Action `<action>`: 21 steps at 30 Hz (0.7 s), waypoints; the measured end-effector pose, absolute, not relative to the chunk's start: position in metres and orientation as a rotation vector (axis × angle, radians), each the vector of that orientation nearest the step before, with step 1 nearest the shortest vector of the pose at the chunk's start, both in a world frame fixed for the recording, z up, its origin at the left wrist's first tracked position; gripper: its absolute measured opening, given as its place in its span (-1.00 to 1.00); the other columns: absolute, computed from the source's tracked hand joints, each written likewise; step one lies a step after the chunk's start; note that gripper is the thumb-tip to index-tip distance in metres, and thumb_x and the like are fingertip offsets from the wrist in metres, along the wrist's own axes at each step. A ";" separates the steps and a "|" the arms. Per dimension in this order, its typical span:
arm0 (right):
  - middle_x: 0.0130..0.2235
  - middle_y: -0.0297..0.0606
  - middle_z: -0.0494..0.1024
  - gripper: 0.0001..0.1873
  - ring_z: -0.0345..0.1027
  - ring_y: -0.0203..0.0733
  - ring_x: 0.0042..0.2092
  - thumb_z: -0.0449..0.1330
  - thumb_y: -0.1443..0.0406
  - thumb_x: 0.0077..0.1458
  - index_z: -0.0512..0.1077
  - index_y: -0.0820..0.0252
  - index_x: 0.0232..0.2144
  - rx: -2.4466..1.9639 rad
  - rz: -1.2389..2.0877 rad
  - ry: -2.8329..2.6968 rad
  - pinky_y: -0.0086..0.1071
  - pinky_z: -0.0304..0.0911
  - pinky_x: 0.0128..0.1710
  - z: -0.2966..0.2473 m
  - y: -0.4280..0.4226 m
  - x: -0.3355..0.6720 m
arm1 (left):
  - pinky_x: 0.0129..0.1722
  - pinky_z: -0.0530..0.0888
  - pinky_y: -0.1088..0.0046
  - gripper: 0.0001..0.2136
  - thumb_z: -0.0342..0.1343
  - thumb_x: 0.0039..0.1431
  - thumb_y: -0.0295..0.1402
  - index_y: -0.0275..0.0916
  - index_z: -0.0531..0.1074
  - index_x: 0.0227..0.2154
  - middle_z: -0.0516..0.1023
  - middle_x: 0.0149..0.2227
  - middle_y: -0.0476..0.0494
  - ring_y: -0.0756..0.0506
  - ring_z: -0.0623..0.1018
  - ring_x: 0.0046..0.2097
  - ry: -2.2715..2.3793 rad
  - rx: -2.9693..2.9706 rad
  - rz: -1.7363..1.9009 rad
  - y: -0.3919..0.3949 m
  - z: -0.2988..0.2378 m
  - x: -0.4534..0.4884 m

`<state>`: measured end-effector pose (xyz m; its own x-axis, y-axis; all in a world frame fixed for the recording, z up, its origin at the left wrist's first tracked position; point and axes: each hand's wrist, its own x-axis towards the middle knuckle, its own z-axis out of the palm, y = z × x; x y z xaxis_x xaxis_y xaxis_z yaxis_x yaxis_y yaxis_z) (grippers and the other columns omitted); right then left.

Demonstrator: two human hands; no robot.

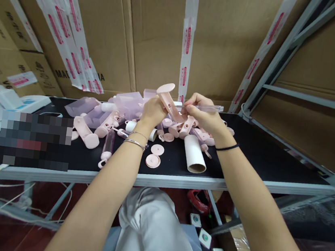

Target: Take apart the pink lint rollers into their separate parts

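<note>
My left hand is closed around a pink plastic holder with a round disc at its upper end, held tilted above the pile. My right hand pinches a clear screwdriver handle, whose thin shaft points left at a hole in the holder. Below my hands lie more pink holders, two round pink caps and a white cardboard tube. A clear tube with a pink ring end lies left of my left forearm. The fingertips of my left hand are partly hidden behind the holder.
Translucent purple boxes are heaped behind the parts on the black shelf. White chargers on a power strip stand at the left, near a blurred-out patch. Taped cardboard walls the back; a grey metal post rises at right.
</note>
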<state>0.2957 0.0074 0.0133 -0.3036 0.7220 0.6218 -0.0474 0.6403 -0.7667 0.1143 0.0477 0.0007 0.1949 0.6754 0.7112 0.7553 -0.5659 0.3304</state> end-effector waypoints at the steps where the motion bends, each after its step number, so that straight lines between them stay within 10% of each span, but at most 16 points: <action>1: -0.45 -0.36 0.46 -0.80 0.38 -0.33 -0.39 0.29 0.25 -0.02 0.32 0.18 -0.45 -0.555 0.844 -1.734 -0.42 0.30 -0.38 0.014 0.007 0.296 | -0.15 0.49 0.35 -0.82 0.03 0.11 -0.45 -0.26 0.54 -0.32 0.64 -0.23 -0.22 -0.16 0.59 -0.14 -1.450 -2.355 -1.294 0.046 0.002 0.114; 21: -0.44 -0.35 0.44 -0.77 0.22 -0.37 -0.44 0.32 0.16 -0.01 0.42 0.18 -0.46 -0.490 0.795 -1.849 -0.42 0.15 -0.45 0.016 0.008 0.305 | -0.18 0.52 0.35 -0.86 0.10 0.03 -0.46 -0.24 0.55 -0.36 0.65 -0.26 -0.22 -0.19 0.61 -0.17 -1.255 -2.531 -1.225 0.047 0.001 0.115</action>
<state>0.3048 0.0076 0.0158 -0.3969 0.6493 0.6487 -0.0241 0.6992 -0.7145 0.1151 0.0468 0.0008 0.3518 0.6445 0.6789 0.6944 -0.6660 0.2725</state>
